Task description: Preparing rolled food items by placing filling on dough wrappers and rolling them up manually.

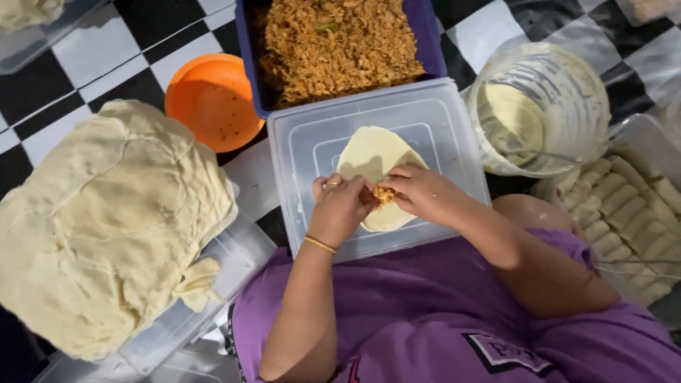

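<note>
A thin pale round wrapper (369, 152) lies on an upturned clear plastic lid (440, 120) in front of me. A small clump of orange shredded filling (384, 193) sits on the wrapper's near part. My left hand (339, 207), with a ring and a gold bracelet, and my right hand (428, 193) meet over that clump, fingertips pinching it and the wrapper's near edge. Both hands hide the wrapper's near half.
A blue tub of shredded orange filling (337, 42) stands behind the lid. An orange bowl (213, 103) sits to its left. A tall stack of pale wrappers (106, 220) rests at left. A jug of white paste (539, 106) and a tray of finished rolls (624, 206) stand at right.
</note>
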